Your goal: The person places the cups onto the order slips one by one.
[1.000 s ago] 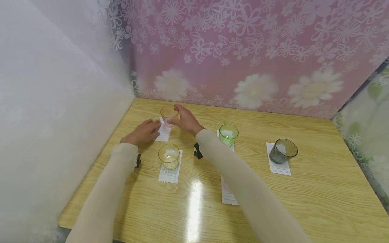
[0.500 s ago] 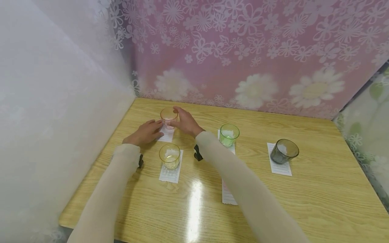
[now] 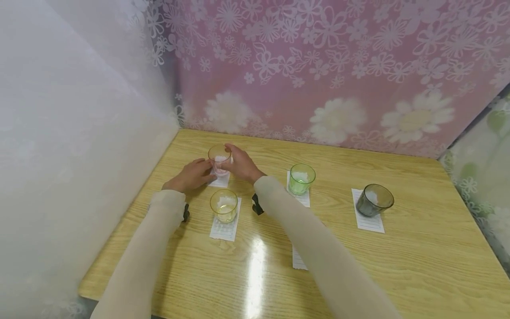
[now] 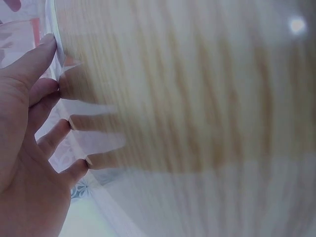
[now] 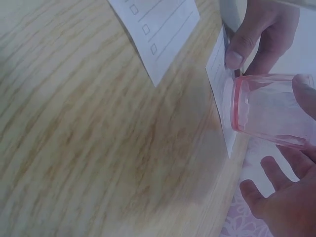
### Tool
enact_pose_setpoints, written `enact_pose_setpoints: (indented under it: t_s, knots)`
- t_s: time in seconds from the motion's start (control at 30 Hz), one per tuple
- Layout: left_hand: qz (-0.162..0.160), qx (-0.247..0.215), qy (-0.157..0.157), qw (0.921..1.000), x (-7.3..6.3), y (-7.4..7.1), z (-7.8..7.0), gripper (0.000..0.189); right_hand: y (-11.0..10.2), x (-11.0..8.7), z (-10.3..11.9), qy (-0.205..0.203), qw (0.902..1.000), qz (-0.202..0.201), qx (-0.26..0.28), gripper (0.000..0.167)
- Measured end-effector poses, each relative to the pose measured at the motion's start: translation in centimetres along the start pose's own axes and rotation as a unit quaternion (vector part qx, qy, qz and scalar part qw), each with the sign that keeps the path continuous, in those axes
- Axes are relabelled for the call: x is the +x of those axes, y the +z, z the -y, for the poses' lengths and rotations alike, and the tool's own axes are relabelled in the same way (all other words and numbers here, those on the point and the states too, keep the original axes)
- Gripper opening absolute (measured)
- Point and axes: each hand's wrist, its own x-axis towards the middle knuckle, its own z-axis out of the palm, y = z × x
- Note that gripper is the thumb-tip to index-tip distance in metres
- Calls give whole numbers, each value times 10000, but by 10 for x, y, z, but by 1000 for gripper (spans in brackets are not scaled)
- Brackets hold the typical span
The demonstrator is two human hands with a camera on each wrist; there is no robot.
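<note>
Near the table's far left corner, my right hand (image 3: 242, 165) grips a clear pink glass (image 3: 219, 153) by its rim, thumb on the near side. The glass is upright over a lined paper slip (image 3: 221, 181); in the right wrist view its base (image 5: 234, 103) is right at the paper. My left hand (image 3: 193, 173) lies beside the glass, fingers spread and resting on the table at the slip's edge. In the left wrist view its fingertips (image 4: 78, 166) touch the tabletop. Toward me a yellow glass (image 3: 224, 206) stands on its own paper slip (image 3: 223, 231).
A green glass (image 3: 301, 180) stands on a slip right of the middle, and a dark grey glass (image 3: 373, 201) on another farther right. One more slip (image 3: 299, 258) lies partly under my right sleeve (image 3: 318, 239). Curtains border the wooden table (image 3: 430, 248) behind and at both sides.
The pink glass, in my right hand, has come down and slightly toward me onto the slip. My left hand has shifted slightly to the right.
</note>
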Motion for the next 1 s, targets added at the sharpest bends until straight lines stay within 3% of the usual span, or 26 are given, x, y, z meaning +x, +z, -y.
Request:
enact_pose_setpoints:
  t_s: [0.4, 1.0]
  knots:
    - [-164, -84, 65, 9998, 5, 3, -1, 43, 4, -1, -6, 83, 10000, -34, 44, 84]
    - [-161, -178, 12, 9997, 5, 7, 3, 43, 6, -3, -6, 198, 9994, -45, -281, 86]
